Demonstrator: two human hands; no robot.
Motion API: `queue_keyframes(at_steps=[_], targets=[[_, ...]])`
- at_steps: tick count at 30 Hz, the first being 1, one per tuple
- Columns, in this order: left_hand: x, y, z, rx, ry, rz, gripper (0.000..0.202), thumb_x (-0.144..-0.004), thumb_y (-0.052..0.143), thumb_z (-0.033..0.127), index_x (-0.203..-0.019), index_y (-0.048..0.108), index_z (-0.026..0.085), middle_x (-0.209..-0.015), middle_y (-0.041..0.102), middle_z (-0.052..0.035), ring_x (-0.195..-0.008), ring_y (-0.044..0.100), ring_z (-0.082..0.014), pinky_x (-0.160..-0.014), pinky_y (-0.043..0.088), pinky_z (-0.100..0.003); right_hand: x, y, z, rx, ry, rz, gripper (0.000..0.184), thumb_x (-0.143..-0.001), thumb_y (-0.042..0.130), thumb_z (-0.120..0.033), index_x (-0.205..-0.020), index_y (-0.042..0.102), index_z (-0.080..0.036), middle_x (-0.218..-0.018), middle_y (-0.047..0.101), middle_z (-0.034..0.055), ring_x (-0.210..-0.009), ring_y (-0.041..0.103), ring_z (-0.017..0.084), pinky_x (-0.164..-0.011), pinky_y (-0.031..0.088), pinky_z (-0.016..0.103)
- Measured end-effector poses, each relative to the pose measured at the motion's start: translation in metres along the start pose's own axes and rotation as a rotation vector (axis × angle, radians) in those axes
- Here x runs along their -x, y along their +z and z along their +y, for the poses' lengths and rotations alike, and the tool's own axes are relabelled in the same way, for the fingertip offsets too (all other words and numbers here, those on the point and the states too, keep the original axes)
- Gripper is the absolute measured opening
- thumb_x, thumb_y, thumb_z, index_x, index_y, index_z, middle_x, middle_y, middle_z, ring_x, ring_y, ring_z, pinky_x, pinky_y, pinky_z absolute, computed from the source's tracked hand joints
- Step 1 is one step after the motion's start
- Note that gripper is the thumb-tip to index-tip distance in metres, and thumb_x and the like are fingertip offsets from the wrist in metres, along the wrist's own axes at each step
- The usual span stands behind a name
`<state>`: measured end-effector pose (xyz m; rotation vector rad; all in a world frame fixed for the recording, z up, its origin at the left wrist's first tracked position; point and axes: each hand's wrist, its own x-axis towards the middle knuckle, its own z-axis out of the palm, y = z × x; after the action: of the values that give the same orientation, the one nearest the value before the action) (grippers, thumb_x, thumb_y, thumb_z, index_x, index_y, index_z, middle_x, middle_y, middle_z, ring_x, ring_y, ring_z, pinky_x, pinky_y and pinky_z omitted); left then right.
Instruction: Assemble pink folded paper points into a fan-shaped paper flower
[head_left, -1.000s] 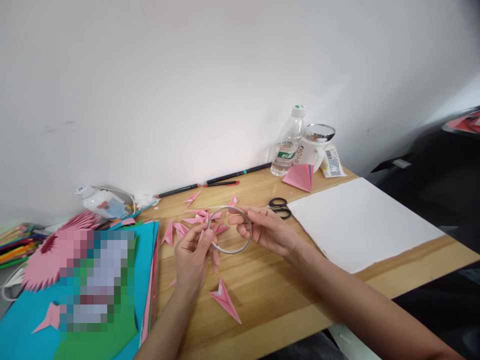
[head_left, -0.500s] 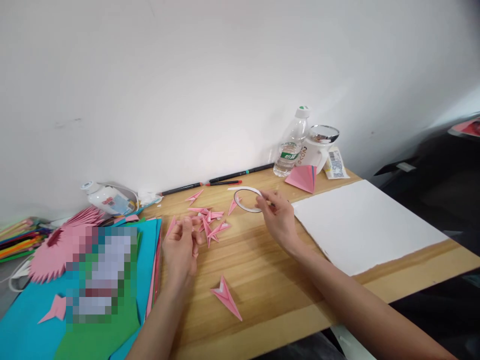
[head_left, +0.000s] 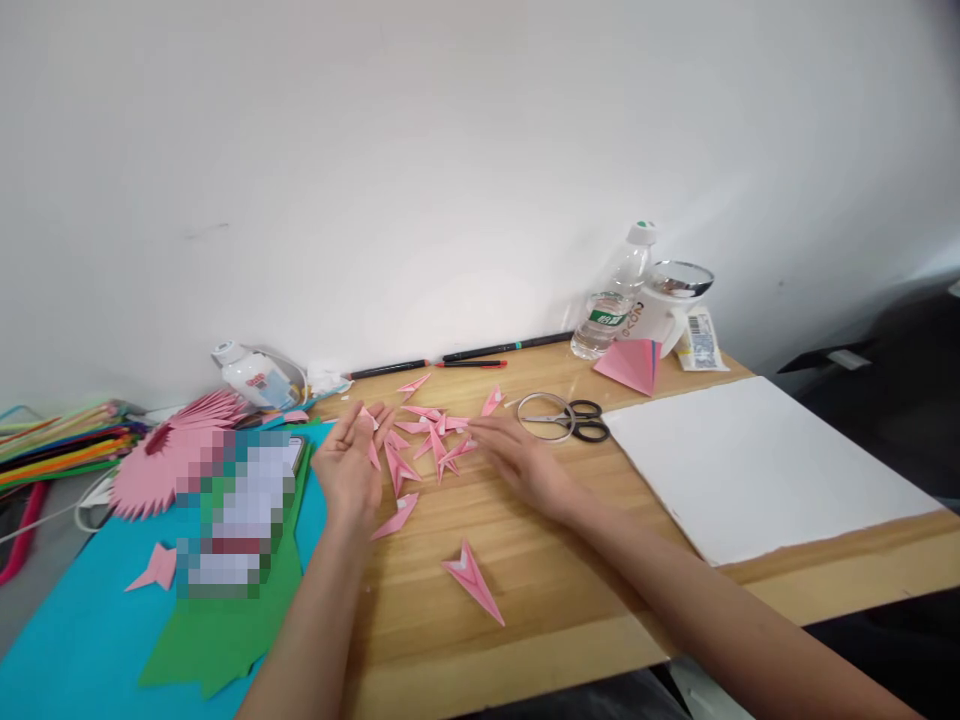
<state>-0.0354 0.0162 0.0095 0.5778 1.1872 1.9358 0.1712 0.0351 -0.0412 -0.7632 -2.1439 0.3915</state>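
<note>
Left of centre, my left hand point(head_left: 349, 470), fingers partly curled, holds a pink folded piece point(head_left: 369, 420); my right hand point(head_left: 529, 465), fingers outstretched, gripping nothing visible, is beside similar pieces point(head_left: 435, 445) mid-frame.

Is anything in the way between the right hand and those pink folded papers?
Nothing visible. The right hand has its fingers right beside the pink folded papers, maybe touching. The tape roll and scissors lie farther back, not between.

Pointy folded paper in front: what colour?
That pointy paper is pink with a whitish patch, clearest in the head view.
</note>
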Motion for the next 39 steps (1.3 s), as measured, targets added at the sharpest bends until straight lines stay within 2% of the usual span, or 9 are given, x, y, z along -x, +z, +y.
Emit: queue_keyframes(at_steps=[4, 9, 14, 17, 20, 25, 29, 35, 39], targets=[[0.002, 0.000, -0.001, 0.009, -0.018, -0.056, 0.019, -0.063, 0.071, 0.012, -0.081, 0.064, 0.010, -0.075, 0.071, -0.0077, -0.078, 0.068, -0.0218, -0.081, 0.052, -0.039, 0.002, 0.014, -0.004, 0.079, -0.009, -0.133, 0.044, -0.085, 0.043, -0.010, -0.129, 0.041, -0.018, -0.119, 0.054, 0.0115, -0.113, 0.045, 0.024, -0.093, 0.042, 0.044], [0.000, 0.001, 0.002, -0.014, -0.065, -0.062, 0.023, -0.061, 0.074, 0.020, -0.079, 0.064, 0.010, -0.074, 0.071, -0.0083, -0.069, 0.068, -0.0196, -0.064, 0.054, -0.030, 0.006, 0.015, 0.003, 0.082, 0.055, -0.050, 0.019, -0.086, 0.047, -0.017, -0.097, 0.062, -0.019, -0.090, 0.059, 0.0093, -0.084, 0.054, 0.020, -0.073, 0.049, 0.036], [-0.003, -0.003, 0.005, -0.091, -0.093, 0.009, 0.028, -0.057, 0.075, 0.030, -0.072, 0.062, 0.011, -0.059, 0.067, -0.0022, -0.042, 0.057, -0.0087, -0.038, 0.037, -0.016, 0.005, 0.014, -0.001, -0.110, 0.340, 0.164, 0.009, -0.083, 0.051, -0.023, -0.079, 0.057, -0.017, -0.074, 0.056, 0.0038, -0.064, 0.053, 0.014, -0.056, 0.044, 0.025], [-0.002, -0.001, 0.006, -0.098, -0.064, 0.003, 0.027, -0.055, 0.075, 0.028, -0.071, 0.063, 0.010, -0.059, 0.065, -0.0006, -0.039, 0.053, -0.0054, -0.037, 0.033, -0.016, 0.004, 0.014, -0.001, -0.297, 0.524, 0.178, 0.011, -0.082, 0.052, -0.028, -0.083, 0.052, -0.018, -0.063, 0.055, -0.0013, -0.055, 0.051, 0.013, -0.051, 0.041, 0.024], [0.004, 0.004, 0.006, -0.127, -0.060, -0.054, 0.022, -0.056, 0.073, 0.023, -0.072, 0.064, 0.011, -0.064, 0.067, -0.0019, -0.045, 0.058, -0.0081, -0.042, 0.038, -0.017, 0.004, 0.014, 0.000, -0.464, 0.588, 0.182, 0.016, -0.080, 0.054, -0.033, -0.085, 0.050, -0.018, -0.056, 0.051, -0.0047, -0.050, 0.049, 0.012, -0.049, 0.039, 0.023], [0.019, 0.011, 0.003, -0.253, -0.095, -0.258, 0.030, -0.060, 0.072, 0.024, -0.087, 0.067, 0.011, -0.060, 0.065, -0.0018, -0.050, 0.059, -0.0110, -0.047, 0.045, -0.020, 0.002, 0.014, -0.004, -0.470, 0.556, 0.200, 0.017, -0.080, 0.054, -0.034, -0.082, 0.053, -0.017, -0.064, 0.055, -0.0012, -0.055, 0.051, 0.011, -0.051, 0.041, 0.023], [0.028, 0.012, 0.002, -0.421, -0.113, -0.404, 0.032, -0.063, 0.071, 0.031, -0.089, 0.067, 0.013, -0.057, 0.063, -0.0005, -0.045, 0.055, -0.0090, -0.040, 0.038, -0.017, 0.001, 0.013, -0.009, -0.365, 0.464, 0.119, 0.017, -0.078, 0.058, -0.033, -0.080, 0.055, -0.017, -0.071, 0.058, 0.0011, -0.060, 0.053, 0.012, -0.055, 0.044, 0.024], [0.034, 0.017, 0.001, -0.575, -0.059, -0.457, 0.022, -0.062, 0.071, 0.029, -0.078, 0.070, 0.015, -0.049, 0.059, 0.0019, -0.039, 0.048, -0.0083, -0.038, 0.037, -0.018, 0.003, 0.007, -0.015, -0.357, 0.308, 0.278, 0.016, -0.078, 0.060, -0.028, -0.090, 0.055, -0.019, -0.085, 0.058, 0.0045, -0.078, 0.056, 0.015, -0.068, 0.050, 0.030], [0.038, 0.018, -0.003, -0.662, -0.010, -0.491, 0.021, -0.062, 0.071, 0.025, -0.081, 0.072, 0.017, -0.057, 0.064, 0.0000, -0.039, 0.049, -0.0092, -0.040, 0.039, -0.020, 0.004, 0.001, -0.020, -0.411, 0.198, 0.255, 0.011, -0.079, 0.060, -0.025, -0.090, 0.058, -0.022, -0.098, 0.056, 0.0070, -0.092, 0.055, 0.017, -0.069, 0.052, 0.030]])
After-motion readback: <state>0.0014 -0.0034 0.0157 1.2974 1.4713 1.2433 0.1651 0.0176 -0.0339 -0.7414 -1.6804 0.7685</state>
